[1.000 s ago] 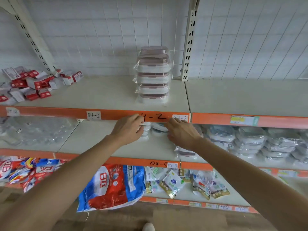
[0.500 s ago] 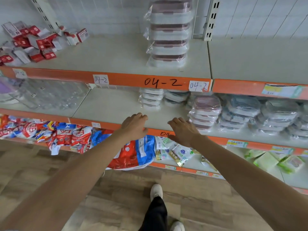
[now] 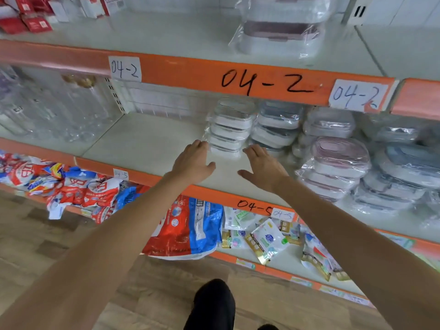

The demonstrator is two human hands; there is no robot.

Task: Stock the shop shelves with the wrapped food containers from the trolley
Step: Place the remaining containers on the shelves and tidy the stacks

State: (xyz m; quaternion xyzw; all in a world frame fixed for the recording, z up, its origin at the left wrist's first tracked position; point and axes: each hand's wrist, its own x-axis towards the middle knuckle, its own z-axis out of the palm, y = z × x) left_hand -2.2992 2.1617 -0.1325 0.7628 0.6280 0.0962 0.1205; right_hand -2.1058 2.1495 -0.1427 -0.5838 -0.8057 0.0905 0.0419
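Observation:
A wrapped stack of clear food containers with white lids [image 3: 232, 126] stands on the middle shelf [image 3: 147, 141], under the orange strip marked 04-2. My left hand [image 3: 194, 163] is flat with straight fingers, its fingertips at the stack's lower left corner. My right hand [image 3: 263, 166] is also flat, fingertips near the stack's lower right. Neither hand holds anything. More wrapped stacks stand beside it: a grey-lidded stack [image 3: 277, 125] and a pink-lidded stack [image 3: 333, 167]. Another wrapped pink-lidded stack [image 3: 282, 25] stands on the upper shelf.
Clear glass jars [image 3: 47, 110] fill the middle shelf's left bay. Red and white boxes [image 3: 31, 13] lie on the upper shelf at left. Red and blue bags [image 3: 183, 227] and small packets [image 3: 264, 239] sit on the lower shelf. My dark trouser leg [image 3: 214, 303] is over wooden floor.
Both hands drew back out of the middle shelf, then reached forward again to the white-lidded stack. The view tilted downward and came closer to the shelves.

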